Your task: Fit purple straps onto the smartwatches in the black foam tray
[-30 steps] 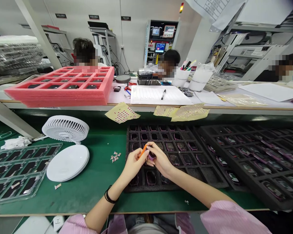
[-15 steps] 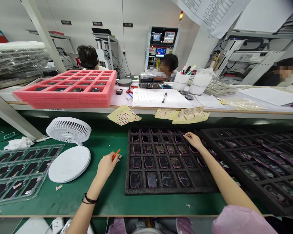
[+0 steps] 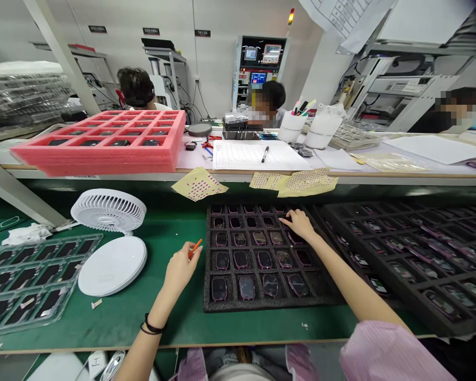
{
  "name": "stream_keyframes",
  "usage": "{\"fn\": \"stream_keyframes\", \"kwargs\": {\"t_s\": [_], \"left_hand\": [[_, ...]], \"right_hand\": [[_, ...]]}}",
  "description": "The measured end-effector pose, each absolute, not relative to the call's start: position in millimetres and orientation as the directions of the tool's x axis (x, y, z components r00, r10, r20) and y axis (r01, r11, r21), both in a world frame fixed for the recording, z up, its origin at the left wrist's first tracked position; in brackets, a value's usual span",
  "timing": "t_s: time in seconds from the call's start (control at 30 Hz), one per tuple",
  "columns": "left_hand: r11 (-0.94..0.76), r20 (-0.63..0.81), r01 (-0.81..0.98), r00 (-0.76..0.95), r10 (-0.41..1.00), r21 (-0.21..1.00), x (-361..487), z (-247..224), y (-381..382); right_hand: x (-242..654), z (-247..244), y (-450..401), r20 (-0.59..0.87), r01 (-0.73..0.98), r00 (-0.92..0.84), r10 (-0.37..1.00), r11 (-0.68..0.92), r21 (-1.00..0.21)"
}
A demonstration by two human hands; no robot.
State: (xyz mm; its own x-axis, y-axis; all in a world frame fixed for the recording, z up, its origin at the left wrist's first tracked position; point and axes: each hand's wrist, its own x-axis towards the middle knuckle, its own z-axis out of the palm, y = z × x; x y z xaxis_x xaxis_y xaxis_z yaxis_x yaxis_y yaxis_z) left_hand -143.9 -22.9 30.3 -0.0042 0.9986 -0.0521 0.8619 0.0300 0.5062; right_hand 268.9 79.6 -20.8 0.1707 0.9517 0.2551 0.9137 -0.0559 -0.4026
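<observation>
while left hand [image 3: 180, 270] pinches an orange tool [image 3: 195, 248], right hand [image 3: 299, 223] lies spread on a foam tray [image 3: 272, 305]

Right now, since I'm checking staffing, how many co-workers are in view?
3: a person behind the pink foam tray, a second past the printed form, a third at the right edge. Others may be hidden.

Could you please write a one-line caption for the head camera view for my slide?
Left hand pinches an orange stick while right hand touches a black foam tray.

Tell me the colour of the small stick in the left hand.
Orange: the stick in the left hand shows best in the head view.
</observation>
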Motion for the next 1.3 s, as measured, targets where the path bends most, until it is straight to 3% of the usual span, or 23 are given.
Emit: {"fn": "stream_keyframes", "kwargs": {"t_s": [0.17, 0.33, 0.5, 0.57, 0.63, 1.07, 1.3], "left_hand": [[-0.064, -0.015, 0.773, 0.094, 0.995, 0.631, -136, 34, -33], [-0.176, 0.035, 0.557, 0.254, 0.967, 0.811, -115, 44, -38], [-0.105, 0.019, 0.158, 0.468, 0.884, 0.982, -75, 48, -41], [-0.075, 0.022, 0.093, 0.473, 0.881, 0.993, -63, 49, -43], [-0.068, 0.027, 0.072, 0.457, 0.889, 0.995, -56, 51, -45], [-0.044, -0.004, 0.096, 0.457, 0.89, 0.994, -61, 60, -45], [-0.017, -0.022, 0.074, 0.488, 0.873, 0.997, -64, 60, -41]], "right_hand": [[270, -11, 61, 0.274, 0.762, 0.131, 0.953, 0.08, -0.642], [260, 5, 43, 0.226, 0.408, 0.275, 0.934, 0.1, -0.908], [184, 31, 17, 0.101, 0.096, 0.183, 0.978, 0.084, -0.992], [147, 43, 2, -0.082, -0.301, -0.059, 0.995, -0.096, -0.949], [117, 52, -12, -0.133, -0.471, -0.219, 0.967, -0.224, -0.853], [86, 68, -27, -0.079, -0.535, -0.254, 0.964, -0.208, -0.819], [85, 67, -26, -0.1, -0.471, -0.229, 0.968, -0.2, -0.859]]}}
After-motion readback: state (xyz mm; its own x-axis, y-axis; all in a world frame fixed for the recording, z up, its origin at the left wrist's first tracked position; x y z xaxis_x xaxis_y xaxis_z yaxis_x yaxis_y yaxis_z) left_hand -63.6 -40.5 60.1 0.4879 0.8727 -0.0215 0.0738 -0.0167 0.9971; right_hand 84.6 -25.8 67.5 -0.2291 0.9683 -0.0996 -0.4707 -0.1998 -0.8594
